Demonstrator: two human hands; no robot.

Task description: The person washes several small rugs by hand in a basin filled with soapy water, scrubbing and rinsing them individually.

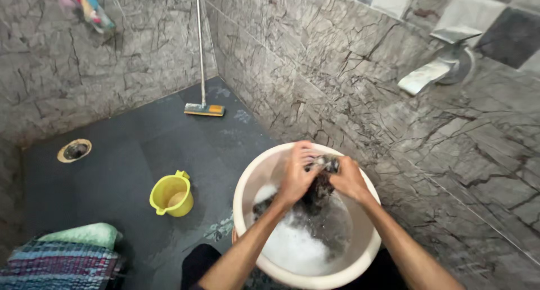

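Both hands, left hand (297, 174) and right hand (347, 178), clamp together on a dark wet cloth (318, 191) hanging lengthwise from twelve toward six o'clock into the sudsy tub (247, 180).

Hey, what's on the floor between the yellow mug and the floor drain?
Nothing: in the head view, the stretch of dark floor between the yellow mug and the floor drain is bare.

A single head-worn camera looks steeply down from close above the pale tub (247, 183) at six o'clock. It faces a tiled corner, floor stretching toward eleven o'clock, the wall tap (433, 70) at two o'clock. Its edges seem somewhat stretched, probably by a wide lens.
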